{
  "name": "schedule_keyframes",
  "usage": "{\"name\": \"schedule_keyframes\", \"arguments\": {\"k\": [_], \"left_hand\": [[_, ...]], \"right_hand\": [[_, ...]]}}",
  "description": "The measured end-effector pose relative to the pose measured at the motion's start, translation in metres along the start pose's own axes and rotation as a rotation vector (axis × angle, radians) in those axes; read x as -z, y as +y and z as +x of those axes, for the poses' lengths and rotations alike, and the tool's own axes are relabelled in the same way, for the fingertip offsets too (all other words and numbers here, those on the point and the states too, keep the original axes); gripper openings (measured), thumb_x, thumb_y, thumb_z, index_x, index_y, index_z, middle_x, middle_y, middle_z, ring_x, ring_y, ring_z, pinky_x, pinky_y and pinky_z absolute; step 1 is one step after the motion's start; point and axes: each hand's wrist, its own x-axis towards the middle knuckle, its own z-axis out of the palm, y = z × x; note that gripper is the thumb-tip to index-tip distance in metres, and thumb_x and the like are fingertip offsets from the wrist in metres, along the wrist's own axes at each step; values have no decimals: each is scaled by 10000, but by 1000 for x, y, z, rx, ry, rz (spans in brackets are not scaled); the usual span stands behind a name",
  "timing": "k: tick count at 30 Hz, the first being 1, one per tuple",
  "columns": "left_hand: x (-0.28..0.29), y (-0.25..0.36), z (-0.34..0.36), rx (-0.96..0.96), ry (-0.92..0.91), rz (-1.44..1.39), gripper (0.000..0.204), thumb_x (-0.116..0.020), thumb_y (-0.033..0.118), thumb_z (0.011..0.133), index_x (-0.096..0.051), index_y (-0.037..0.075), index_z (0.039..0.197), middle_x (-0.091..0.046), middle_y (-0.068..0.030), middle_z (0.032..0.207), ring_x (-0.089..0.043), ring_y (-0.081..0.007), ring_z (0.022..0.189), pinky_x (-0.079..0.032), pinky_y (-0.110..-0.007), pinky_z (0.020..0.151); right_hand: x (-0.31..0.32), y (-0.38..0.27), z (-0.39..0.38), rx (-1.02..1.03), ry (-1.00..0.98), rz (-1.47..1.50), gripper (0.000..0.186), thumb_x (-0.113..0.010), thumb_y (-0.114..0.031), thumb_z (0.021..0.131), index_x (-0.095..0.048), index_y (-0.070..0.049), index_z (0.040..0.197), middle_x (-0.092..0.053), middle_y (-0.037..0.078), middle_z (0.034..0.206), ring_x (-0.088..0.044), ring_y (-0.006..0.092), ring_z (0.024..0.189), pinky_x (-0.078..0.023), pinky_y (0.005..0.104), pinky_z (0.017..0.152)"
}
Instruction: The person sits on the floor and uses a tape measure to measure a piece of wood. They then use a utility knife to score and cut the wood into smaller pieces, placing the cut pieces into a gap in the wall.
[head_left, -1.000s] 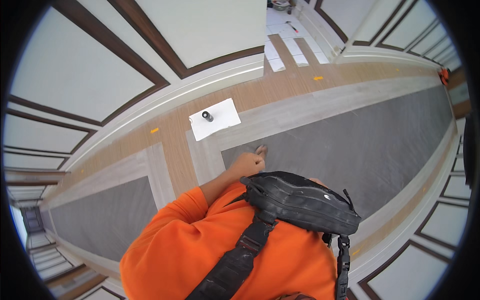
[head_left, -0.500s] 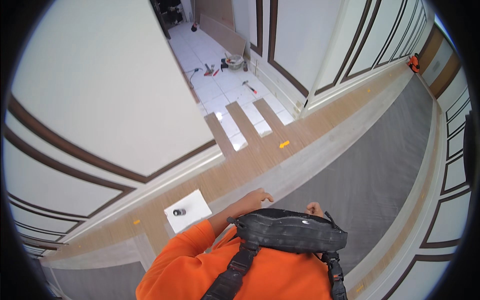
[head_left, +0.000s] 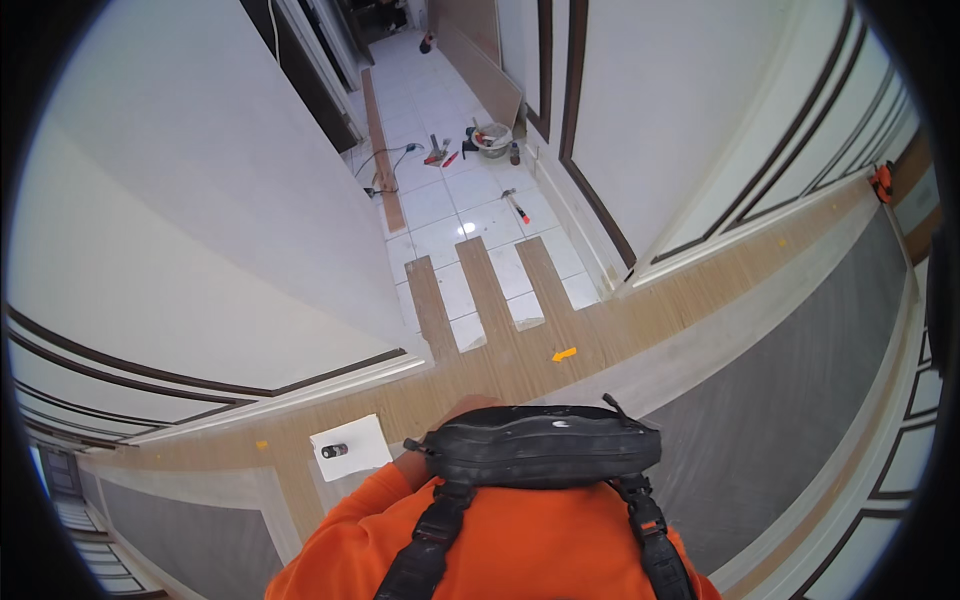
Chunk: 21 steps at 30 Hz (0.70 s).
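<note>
My left hand point(head_left: 473, 402) shows only as a sliver of skin behind the black chest bag point(head_left: 540, 448); its fingers are hidden. My right hand is out of sight. Left of my left forearm, a dark cylindrical can point(head_left: 335, 450) lies or stands on a white sheet point(head_left: 351, 435) on the wood-look floor. In front of me, three plank strips point(head_left: 484, 290) reach onto the white tiles of a doorway, near a yellow arrow sticker point(head_left: 564, 354).
Tools lie on the tiles point(head_left: 420, 210): a hammer point(head_left: 516, 205), cables point(head_left: 385, 170), red-handled tools point(head_left: 437, 153) and a bucket point(head_left: 491, 140). A board point(head_left: 480, 85) leans along the passage. Panelled walls point(head_left: 690, 150) flank it; an orange object point(head_left: 881, 183) sits far right along the grey corridor floor.
My view has swung up toward the doorway, showing more of the tiled passage. My left hand has sunk behind the bag; my right hand, glimpsed half a second ago, is no longer visible.
</note>
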Motion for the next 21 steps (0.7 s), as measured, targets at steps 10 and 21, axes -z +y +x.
{"name": "schedule_keyframes", "arguments": {"k": [10,21], "left_hand": [[76,-86,66,411,207,-364,355,-702,194,909,-702,43,1230,-727,-153,1148,-694,-260,1069,-536,-376,934],[313,-183,111,566,236,-492,370,-698,215,918,-689,40,1245,-719,-148,1165,-686,-258,1086,-531,-376,949]], "right_hand": [[-80,-116,246,-71,-292,-270,398,-802,-149,826,-579,-75,1146,-614,81,972,-633,206,865,-541,360,705],[-205,-301,426,-96,-304,-419,421,-806,-166,820,-577,-75,1161,-608,105,1023,-626,234,923,-540,385,747]]}}
